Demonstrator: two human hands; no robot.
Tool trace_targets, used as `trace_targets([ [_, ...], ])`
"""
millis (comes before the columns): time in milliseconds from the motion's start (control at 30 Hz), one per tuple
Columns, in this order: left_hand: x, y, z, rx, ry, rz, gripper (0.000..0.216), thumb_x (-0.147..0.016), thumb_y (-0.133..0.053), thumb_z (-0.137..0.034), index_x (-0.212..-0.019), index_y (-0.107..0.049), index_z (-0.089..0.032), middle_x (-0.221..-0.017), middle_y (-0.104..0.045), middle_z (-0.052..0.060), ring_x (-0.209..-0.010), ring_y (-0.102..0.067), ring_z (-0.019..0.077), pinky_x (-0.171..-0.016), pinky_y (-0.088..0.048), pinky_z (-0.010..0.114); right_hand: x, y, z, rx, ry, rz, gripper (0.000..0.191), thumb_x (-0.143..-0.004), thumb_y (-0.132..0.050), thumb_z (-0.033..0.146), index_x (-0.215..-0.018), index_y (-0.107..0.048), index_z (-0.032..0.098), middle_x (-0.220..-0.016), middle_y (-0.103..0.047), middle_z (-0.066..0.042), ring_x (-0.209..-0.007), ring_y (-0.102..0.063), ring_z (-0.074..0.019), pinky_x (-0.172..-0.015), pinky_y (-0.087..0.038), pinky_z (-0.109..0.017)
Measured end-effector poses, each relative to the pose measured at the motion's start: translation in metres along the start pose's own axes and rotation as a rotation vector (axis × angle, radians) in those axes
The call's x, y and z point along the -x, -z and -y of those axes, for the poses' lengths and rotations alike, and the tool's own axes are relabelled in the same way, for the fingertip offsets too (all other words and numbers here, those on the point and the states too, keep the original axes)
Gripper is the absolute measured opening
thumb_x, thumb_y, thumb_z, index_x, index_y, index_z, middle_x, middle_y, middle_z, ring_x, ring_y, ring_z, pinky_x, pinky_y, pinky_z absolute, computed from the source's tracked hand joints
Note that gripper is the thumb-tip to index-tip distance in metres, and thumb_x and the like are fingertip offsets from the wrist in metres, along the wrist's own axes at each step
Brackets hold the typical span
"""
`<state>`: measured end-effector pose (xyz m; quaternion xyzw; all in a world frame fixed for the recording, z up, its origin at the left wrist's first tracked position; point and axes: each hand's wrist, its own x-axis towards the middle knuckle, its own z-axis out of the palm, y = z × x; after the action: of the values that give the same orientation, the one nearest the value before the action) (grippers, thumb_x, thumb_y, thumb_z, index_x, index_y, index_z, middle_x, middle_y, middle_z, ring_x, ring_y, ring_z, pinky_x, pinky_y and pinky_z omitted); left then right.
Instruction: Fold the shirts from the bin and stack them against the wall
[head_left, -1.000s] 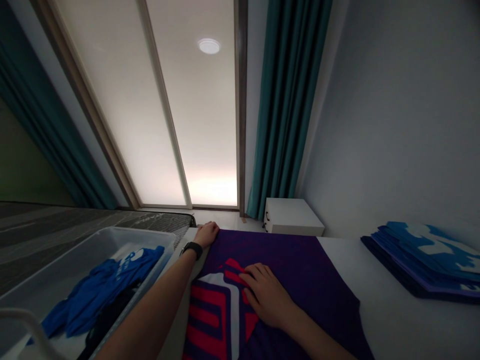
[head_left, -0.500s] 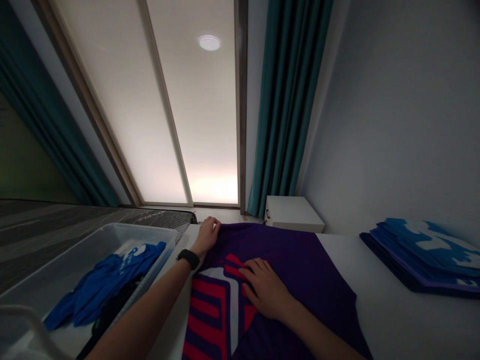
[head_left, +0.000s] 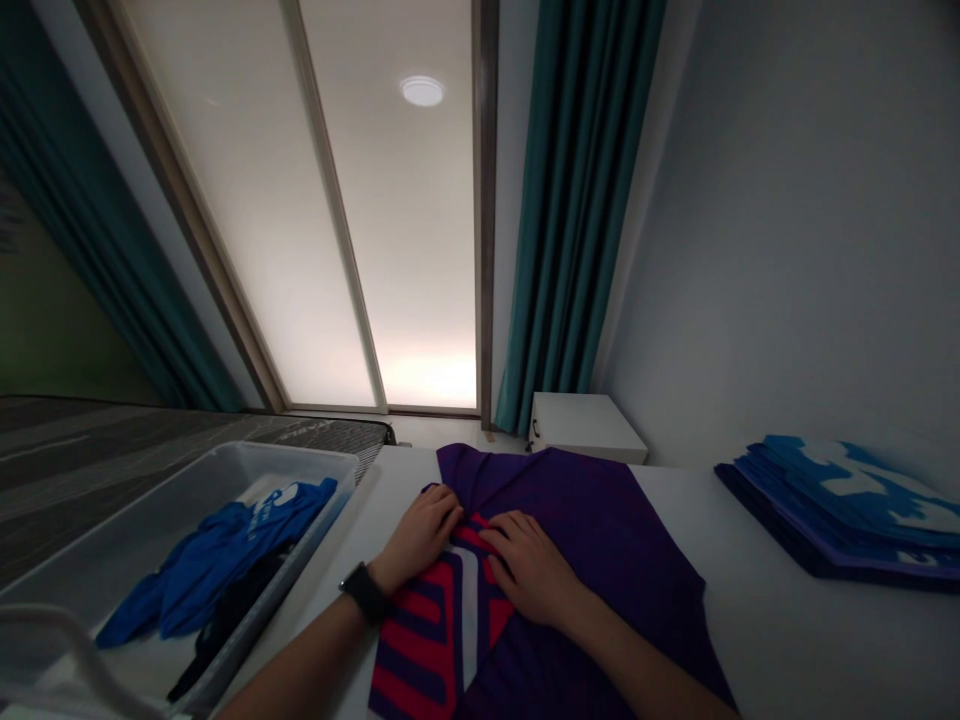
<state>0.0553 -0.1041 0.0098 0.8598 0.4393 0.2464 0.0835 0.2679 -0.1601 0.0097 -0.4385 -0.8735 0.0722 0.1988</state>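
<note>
The purple shirt [head_left: 600, 520] lies on the white table [head_left: 780, 650] beneath both hands. The left hand's [head_left: 420, 537] fingers curl over its rumpled left edge, though I can't tell whether they pinch it; the right hand [head_left: 536, 572] rests open, fingers touching the red-and-white print [head_left: 470, 605].

We have the garment [head_left: 600, 540] on the table [head_left: 780, 650], clothes [head_left: 202, 580] in the bin [head_left: 315, 464] to its left, a stack [head_left: 855, 510] right, apparently a cabinet [head_left: 585, 425] behind.
</note>
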Motion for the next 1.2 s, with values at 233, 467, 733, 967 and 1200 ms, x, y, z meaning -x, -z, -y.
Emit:
trace_targets([
  [233, -0.002, 0.004, 0.004, 0.151, 0.111, -0.062, 0.028, -0.098, -0.034, -0.03, -0.092, -0.06, -0.023, -0.088, -0.069, 0.004, -0.086, -0.063, 0.0198, -0.086, -0.047, 0.036, 0.0, 0.002, 0.001, -0.017, -0.005, 0.003, 0.032, -0.089, -0.049, 0.018, -0.12, -0.057, 0.023, -0.117, -0.058, -0.006, -0.11, -0.048, -0.0232, -0.096, -0.039, -0.039],
  [467, -0.003, 0.018, 0.003, 0.139, 0.174, -0.168, 0.026, -0.096, -0.035, -0.03, -0.099, -0.059, -0.022, -0.083, -0.072, 0.002, -0.079, -0.066, 0.0197, -0.089, -0.043, 0.039, 0.0, 0.0, -0.001, 0.004, -0.002, 0.011, 0.032, -0.09, -0.05, 0.019, -0.122, -0.056, 0.023, -0.118, -0.058, -0.007, -0.112, -0.047, -0.0223, -0.098, -0.037, -0.039],
  [733, -0.027, 0.009, -0.021, 0.137, 0.081, -0.04, 0.02, -0.092, -0.042, -0.024, -0.093, -0.061, -0.022, -0.082, -0.069, 0.001, -0.082, -0.064, 0.0197, -0.081, -0.043, 0.033, -0.007, 0.018, -0.008, -0.039, -0.055, -0.016, 0.018, -0.091, -0.049, 0.016, -0.099, -0.064, 0.021, -0.099, -0.064, -0.004, -0.096, -0.053, -0.0176, -0.086, -0.037, -0.032],
  [967, -0.063, -0.009, -0.058, 0.188, -0.029, 0.101, 0.02, -0.09, -0.042, -0.02, -0.094, -0.062, -0.021, -0.085, -0.069, 0.002, -0.078, -0.065, 0.0177, -0.069, -0.043, 0.026, -0.006, 0.072, -0.044, 0.061, -0.189, 0.172, 0.019, -0.091, -0.048, 0.021, -0.091, -0.067, 0.021, -0.094, -0.068, -0.004, -0.09, -0.059, -0.0185, -0.077, -0.036, -0.029],
  [1200, -0.071, -0.037, -0.082, 0.119, -0.13, 0.273, 0.021, -0.093, -0.042, -0.023, -0.096, -0.062, -0.022, -0.089, -0.07, 0.003, -0.081, -0.066, 0.0197, -0.074, -0.044, 0.027, 0.007, 0.073, -0.093, 0.088, -0.361, 0.248, 0.018, -0.088, -0.049, 0.018, -0.088, -0.067, 0.02, -0.09, -0.07, -0.006, -0.082, -0.062, -0.0192, -0.069, -0.036, -0.028],
])
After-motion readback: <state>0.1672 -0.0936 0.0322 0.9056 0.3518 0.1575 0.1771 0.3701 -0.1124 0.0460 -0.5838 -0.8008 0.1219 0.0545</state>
